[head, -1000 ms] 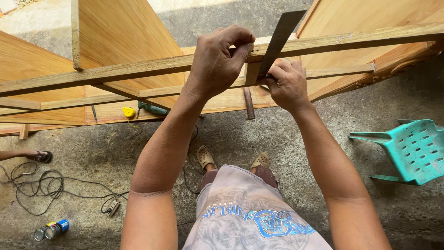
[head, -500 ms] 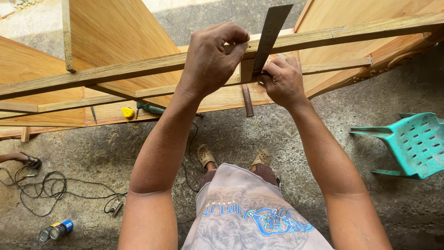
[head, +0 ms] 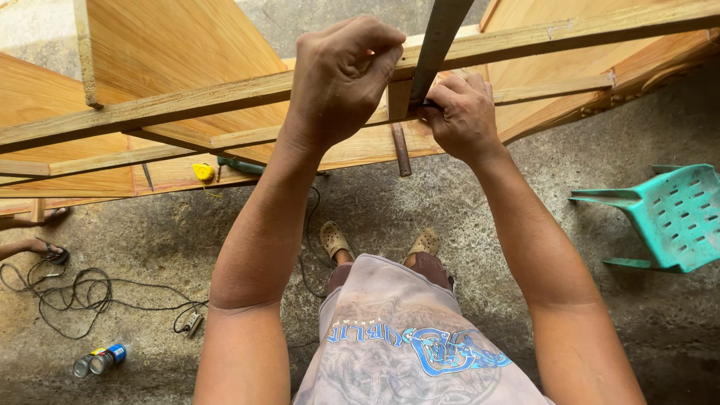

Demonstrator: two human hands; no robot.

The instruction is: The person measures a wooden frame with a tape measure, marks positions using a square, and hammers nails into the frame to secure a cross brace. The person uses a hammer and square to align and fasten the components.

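My left hand (head: 341, 79) is closed over the top rail (head: 187, 101) of a wooden frame, gripping it beside a flat metal square blade (head: 436, 41) that stands across the rail. My right hand (head: 459, 112) is closed on a small dark pencil-like tool, its tip at the blade's lower edge on a short wooden upright (head: 399, 97). A second, lower rail (head: 247, 136) runs behind my hands. A rusty metal strip (head: 401, 150) hangs just below the upright.
Plywood panels (head: 180, 45) form the cabinet behind the frame. A yellow tape measure (head: 203, 172) and a green tool lie under it. A teal plastic chair (head: 671, 217) lies at right. Black cable (head: 67, 292), a spray can (head: 101, 360) and another person's sandalled feet (head: 41, 247) are at left.
The view has tilted so the rail and both hands sit lower in frame. My right hand has slid slightly down along the blade's edge. My left hand keeps its grip.
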